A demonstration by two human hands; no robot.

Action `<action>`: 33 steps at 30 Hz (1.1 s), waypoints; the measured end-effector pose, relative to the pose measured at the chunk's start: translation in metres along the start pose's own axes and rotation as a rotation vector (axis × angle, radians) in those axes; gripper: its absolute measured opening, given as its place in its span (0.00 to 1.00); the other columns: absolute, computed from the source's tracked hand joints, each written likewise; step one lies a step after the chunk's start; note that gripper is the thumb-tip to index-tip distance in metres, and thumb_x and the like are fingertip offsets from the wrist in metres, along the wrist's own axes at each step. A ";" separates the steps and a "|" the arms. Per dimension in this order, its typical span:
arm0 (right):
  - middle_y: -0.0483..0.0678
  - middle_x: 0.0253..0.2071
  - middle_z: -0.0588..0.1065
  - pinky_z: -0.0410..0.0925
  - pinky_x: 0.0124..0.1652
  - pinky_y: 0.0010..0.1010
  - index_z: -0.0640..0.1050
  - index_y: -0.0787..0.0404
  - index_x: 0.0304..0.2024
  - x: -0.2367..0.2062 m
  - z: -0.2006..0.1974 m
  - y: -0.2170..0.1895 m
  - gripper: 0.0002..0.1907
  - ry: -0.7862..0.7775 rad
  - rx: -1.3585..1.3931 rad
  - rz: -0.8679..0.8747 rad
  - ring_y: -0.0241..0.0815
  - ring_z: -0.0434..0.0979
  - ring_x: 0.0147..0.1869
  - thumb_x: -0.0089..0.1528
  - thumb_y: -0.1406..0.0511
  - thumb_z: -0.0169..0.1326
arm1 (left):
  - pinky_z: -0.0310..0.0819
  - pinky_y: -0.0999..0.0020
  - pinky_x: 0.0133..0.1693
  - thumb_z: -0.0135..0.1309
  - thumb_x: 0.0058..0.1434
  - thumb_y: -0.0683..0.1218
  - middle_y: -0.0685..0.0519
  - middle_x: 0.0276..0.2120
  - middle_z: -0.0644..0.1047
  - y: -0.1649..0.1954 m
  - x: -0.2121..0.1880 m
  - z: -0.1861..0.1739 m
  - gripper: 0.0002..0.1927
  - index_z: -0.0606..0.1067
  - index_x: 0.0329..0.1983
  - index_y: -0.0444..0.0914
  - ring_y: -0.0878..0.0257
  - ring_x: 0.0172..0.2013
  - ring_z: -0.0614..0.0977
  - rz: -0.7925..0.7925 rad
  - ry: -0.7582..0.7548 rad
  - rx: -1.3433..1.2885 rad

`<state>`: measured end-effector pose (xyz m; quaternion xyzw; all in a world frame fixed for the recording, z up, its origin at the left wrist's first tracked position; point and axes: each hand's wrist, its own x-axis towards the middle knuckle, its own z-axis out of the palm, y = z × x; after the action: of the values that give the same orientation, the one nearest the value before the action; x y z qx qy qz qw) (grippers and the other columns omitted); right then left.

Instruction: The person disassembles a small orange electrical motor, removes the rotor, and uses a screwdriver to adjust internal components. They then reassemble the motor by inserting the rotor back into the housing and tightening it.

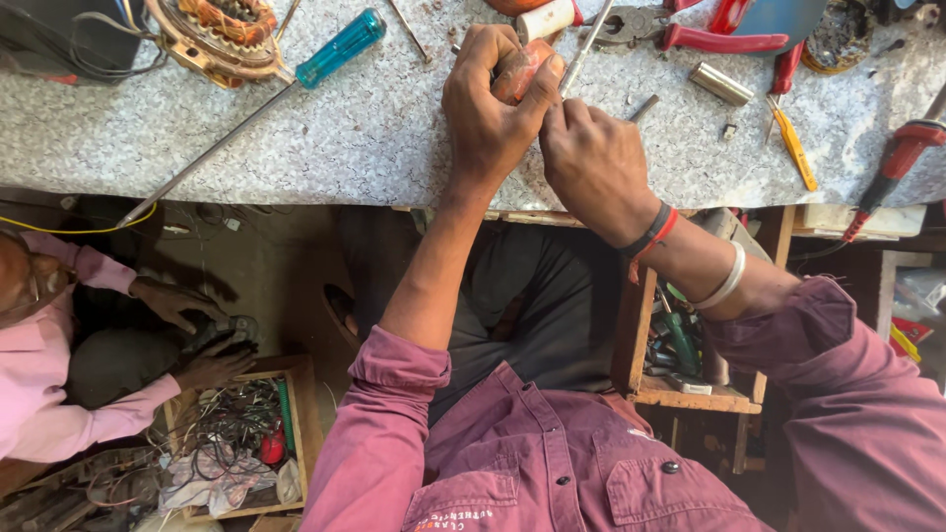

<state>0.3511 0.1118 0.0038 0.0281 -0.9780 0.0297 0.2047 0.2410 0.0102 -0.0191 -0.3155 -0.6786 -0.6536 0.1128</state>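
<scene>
My left hand (488, 108) is closed around a small orange-and-white cylindrical part (520, 69) held just above the speckled grey worktop (374, 138). My right hand (591, 163) pinches a thin metal tool (583, 49) whose shaft runs up beside that part; the tip is hidden between my fingers. Both wrists rest at the bench's near edge. A red-and-black band and a silver bangle circle my right wrist.
A long screwdriver with a teal handle (340, 47) lies at left beside a copper-wound motor stator (222, 34). Red-handled pliers (690, 34), a metal cylinder (719, 84), a yellow tool (793, 148) and a red-handled screwdriver (902, 158) lie at right. A person in pink (59, 394) crouches lower left by a wooden box of wires (241, 443).
</scene>
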 end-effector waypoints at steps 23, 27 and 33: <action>0.54 0.28 0.76 0.70 0.30 0.43 0.77 0.64 0.34 0.005 0.015 0.019 0.05 -0.060 0.159 0.075 0.54 0.79 0.30 0.63 0.68 0.58 | 0.70 0.66 0.35 0.66 0.63 0.48 0.52 0.33 0.69 -0.016 0.004 0.005 0.19 0.68 0.33 0.35 0.62 0.34 0.72 0.031 -0.045 -0.070; 0.52 0.30 0.76 0.70 0.31 0.41 0.74 0.64 0.38 -0.005 0.002 0.008 0.05 -0.005 -0.002 0.030 0.51 0.81 0.34 0.63 0.68 0.56 | 0.69 0.65 0.37 0.65 0.64 0.48 0.53 0.33 0.72 -0.004 -0.002 0.003 0.18 0.68 0.33 0.35 0.63 0.32 0.71 0.022 -0.057 -0.113; 0.53 0.31 0.77 0.69 0.33 0.44 0.79 0.62 0.37 -0.026 -0.038 0.007 0.10 -0.048 0.290 0.155 0.55 0.79 0.34 0.70 0.63 0.59 | 0.71 0.68 0.37 0.63 0.66 0.49 0.53 0.34 0.72 -0.003 -0.011 -0.002 0.18 0.66 0.34 0.36 0.65 0.34 0.71 0.035 -0.035 -0.178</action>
<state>0.3896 0.1228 0.0279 -0.0176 -0.9673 0.1855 0.1722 0.2472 0.0058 -0.0275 -0.3477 -0.6140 -0.7036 0.0838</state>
